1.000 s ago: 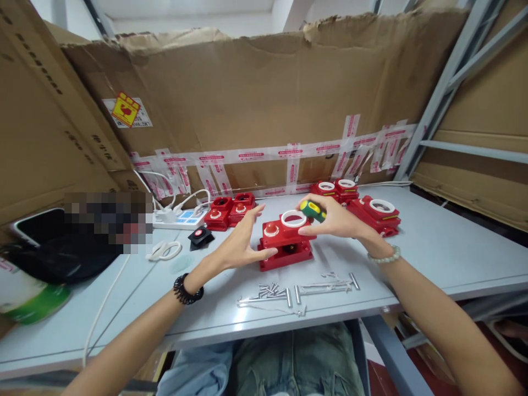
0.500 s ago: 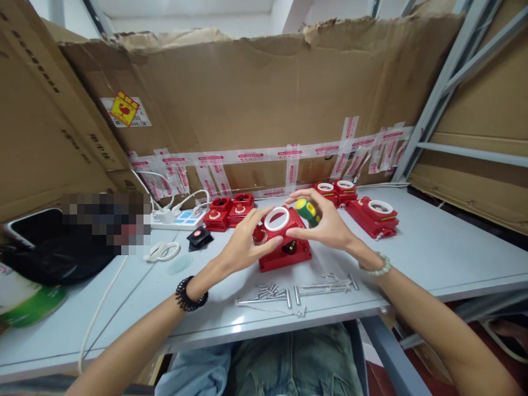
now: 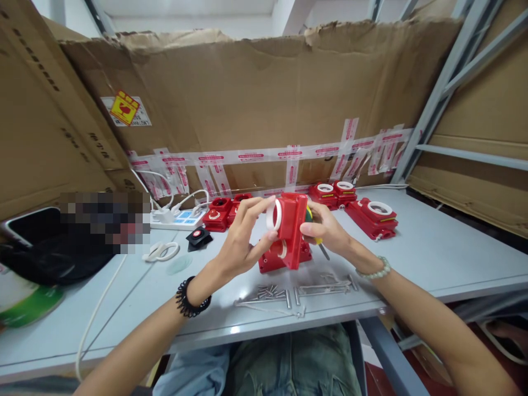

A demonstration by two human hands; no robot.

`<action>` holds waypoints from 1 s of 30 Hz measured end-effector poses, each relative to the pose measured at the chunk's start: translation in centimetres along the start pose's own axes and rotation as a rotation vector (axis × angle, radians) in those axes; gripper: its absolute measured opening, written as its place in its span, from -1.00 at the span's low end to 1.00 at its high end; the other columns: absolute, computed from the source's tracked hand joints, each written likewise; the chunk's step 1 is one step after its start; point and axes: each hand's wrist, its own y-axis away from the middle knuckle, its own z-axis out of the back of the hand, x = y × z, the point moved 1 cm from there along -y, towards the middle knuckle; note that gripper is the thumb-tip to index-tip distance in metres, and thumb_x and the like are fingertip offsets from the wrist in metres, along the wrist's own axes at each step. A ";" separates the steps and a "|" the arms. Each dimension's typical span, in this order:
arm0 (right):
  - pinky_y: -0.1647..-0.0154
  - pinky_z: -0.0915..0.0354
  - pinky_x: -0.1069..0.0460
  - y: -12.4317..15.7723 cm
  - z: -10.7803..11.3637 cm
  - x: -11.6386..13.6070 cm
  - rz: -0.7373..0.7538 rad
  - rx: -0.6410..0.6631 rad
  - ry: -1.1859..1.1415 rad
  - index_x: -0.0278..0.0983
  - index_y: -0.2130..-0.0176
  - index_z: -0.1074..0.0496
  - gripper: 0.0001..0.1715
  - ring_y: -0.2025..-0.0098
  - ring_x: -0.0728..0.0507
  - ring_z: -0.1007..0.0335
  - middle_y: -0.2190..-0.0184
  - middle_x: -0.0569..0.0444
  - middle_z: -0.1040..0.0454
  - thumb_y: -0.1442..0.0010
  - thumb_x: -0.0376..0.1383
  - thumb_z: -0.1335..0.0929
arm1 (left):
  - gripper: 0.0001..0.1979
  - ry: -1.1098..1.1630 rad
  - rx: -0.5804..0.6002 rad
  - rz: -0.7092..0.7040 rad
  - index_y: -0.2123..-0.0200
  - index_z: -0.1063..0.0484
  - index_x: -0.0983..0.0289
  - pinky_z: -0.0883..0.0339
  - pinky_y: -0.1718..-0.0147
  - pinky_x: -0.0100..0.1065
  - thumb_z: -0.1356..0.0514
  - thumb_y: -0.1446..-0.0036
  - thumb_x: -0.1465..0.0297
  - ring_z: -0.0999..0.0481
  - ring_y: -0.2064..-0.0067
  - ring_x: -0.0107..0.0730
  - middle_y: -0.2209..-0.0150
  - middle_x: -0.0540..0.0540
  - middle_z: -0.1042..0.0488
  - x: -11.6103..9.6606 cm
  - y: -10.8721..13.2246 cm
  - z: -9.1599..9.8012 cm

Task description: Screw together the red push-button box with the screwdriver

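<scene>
Both hands hold a red plastic cover plate with a white ring [image 3: 287, 223] upright above a red plastic base box [image 3: 284, 258] on the grey metal table [image 3: 433, 247].

The left hand [image 3: 243, 242] has its fingers curled round the plate's ring side, thumb and fingertips pressing on it. The right hand [image 3: 325, 231] grips the plate's far side and also has its fingers closed on a green and yellow handled screwdriver [image 3: 313, 234], whose shaft points down toward the table. The plate stands on edge, just over the base box and near the table's front middle. A scatter of long silver screws [image 3: 289, 294] lies just in front of the box. More red boxes with white rings [image 3: 371, 212] sit well behind to the right, and a white power strip [image 3: 175, 220] lies to the left.
</scene>
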 end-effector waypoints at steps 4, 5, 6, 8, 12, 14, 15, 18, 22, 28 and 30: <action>0.65 -0.09 0.10 0.2 -0.2 -0.1 -0.026 0.089 -0.027 -0.26 0.18 -0.45 -0.47 0.64 0.06 -0.07 0.56 0.20 -0.29 0.03 0.03 -0.43 | -0.60 0.002 0.020 -0.049 -0.17 -0.12 0.18 -0.36 0.19 -0.21 -0.02 -0.33 0.20 -0.33 0.12 -0.24 0.10 0.17 -0.30 0.2 0.0 0.2; 0.59 -0.17 0.09 0.2 -0.3 0.0 0.002 0.094 -0.003 -0.26 0.19 -0.44 -0.50 0.59 0.04 -0.16 0.52 0.17 -0.34 0.02 0.02 -0.43 | -0.61 0.033 0.033 -0.036 -0.15 -0.13 0.19 -0.35 0.22 -0.24 -0.02 -0.33 0.18 -0.32 0.16 -0.27 0.14 0.15 -0.30 0.3 0.1 0.1; 0.50 -0.26 0.06 0.3 -0.4 0.1 0.037 0.091 0.035 -0.27 0.18 -0.44 -0.52 0.52 0.00 -0.26 0.46 0.13 -0.40 0.01 -0.01 -0.43 | -0.61 0.068 0.047 -0.016 -0.13 -0.13 0.19 -0.34 0.24 -0.25 -0.02 -0.33 0.16 -0.31 0.19 -0.28 0.16 0.14 -0.29 0.3 0.2 0.0; 0.26 -0.37 0.00 0.4 -0.5 0.3 0.106 0.056 0.152 -0.27 0.12 -0.40 -0.50 0.32 -0.10 -0.41 0.30 0.05 -0.48 0.01 -0.07 -0.44 | -0.60 0.153 0.073 0.066 -0.10 -0.13 0.20 -0.33 0.24 -0.25 0.00 -0.32 0.11 -0.32 0.22 -0.30 0.17 0.14 -0.30 0.4 0.3 -0.2; 0.01 -0.38 -0.09 0.9 -0.8 0.8 0.339 -0.054 0.563 -0.23 -0.09 -0.22 -0.19 0.03 -0.22 -0.42 0.04 -0.07 -0.44 0.12 -0.20 -0.51 | -0.58 0.349 0.124 0.418 0.09 -0.24 0.22 -0.32 0.32 -0.29 0.08 -0.32 -0.01 -0.36 0.31 -0.34 0.26 0.09 -0.36 0.6 0.6 -0.5; -0.01 -0.39 -0.12 1.0 -0.9 0.8 0.533 -0.042 0.803 -0.21 -0.13 -0.18 -0.17 -0.06 -0.26 -0.38 -0.02 -0.12 -0.39 0.10 -0.26 -0.49 | -0.48 0.419 0.212 0.600 0.33 -0.27 0.23 -0.28 0.44 -0.32 0.19 -0.32 -0.06 -0.29 0.45 -0.39 0.45 0.02 -0.31 0.9 0.7 -0.6; -0.01 -0.40 -0.13 1.0 -1.0 0.7 0.616 -0.021 0.891 -0.20 -0.14 -0.17 -0.19 -0.09 -0.27 -0.36 -0.05 -0.14 -0.37 0.06 -0.27 -0.47 | -0.42 0.436 0.270 0.667 0.43 -0.23 0.23 -0.25 0.48 -0.33 0.25 -0.31 -0.08 -0.24 0.50 -0.41 0.52 -0.01 -0.26 1.1 0.8 -0.6; 0.07 -0.45 -0.13 0.9 -0.7 0.2 0.714 0.009 0.993 -0.21 -0.18 -0.14 -0.21 -0.09 -0.27 -0.36 -0.08 -0.17 -0.35 -0.01 -0.28 -0.43 | -0.33 0.378 0.370 0.718 0.52 -0.21 0.24 -0.27 0.42 -0.29 0.38 -0.30 -0.09 -0.25 0.48 -0.39 0.54 0.02 -0.28 1.5 1.1 -0.3; 0.13 -0.48 -0.11 0.8 -0.4 0.0 0.677 -0.047 0.915 -0.24 -0.16 -0.15 -0.15 -0.02 -0.25 -0.39 -0.03 -0.14 -0.39 0.07 -0.26 -0.47 | -0.47 0.341 0.164 0.497 0.03 -0.33 0.22 -0.30 0.03 -0.11 0.16 -0.32 -0.04 -0.38 0.02 -0.17 -0.01 0.18 -0.39 1.3 1.1 0.5; 0.31 -0.46 -0.05 0.9 -0.5 0.9 0.571 -0.197 0.869 -0.20 -0.10 -0.20 -0.12 0.29 -0.11 -0.39 0.08 -0.03 -0.44 0.20 -0.24 -0.51 | -0.44 0.593 0.257 0.267 -0.29 -0.07 0.07 -0.25 -0.15 -0.11 -0.15 -0.27 0.33 -0.21 -0.27 -0.08 -0.32 0.16 -0.11 0.2 0.8 1.0; 0.32 -0.45 -0.05 0.9 -0.6 1.0 0.552 -0.204 0.858 -0.20 -0.08 -0.21 -0.12 0.31 -0.11 -0.38 0.09 -0.02 -0.45 0.21 -0.23 -0.52 | -0.46 0.548 0.249 0.267 -0.29 -0.10 0.09 -0.32 -0.07 -0.17 -0.13 -0.28 0.38 -0.28 -0.21 -0.11 -0.31 0.19 -0.14 0.2 0.8 1.2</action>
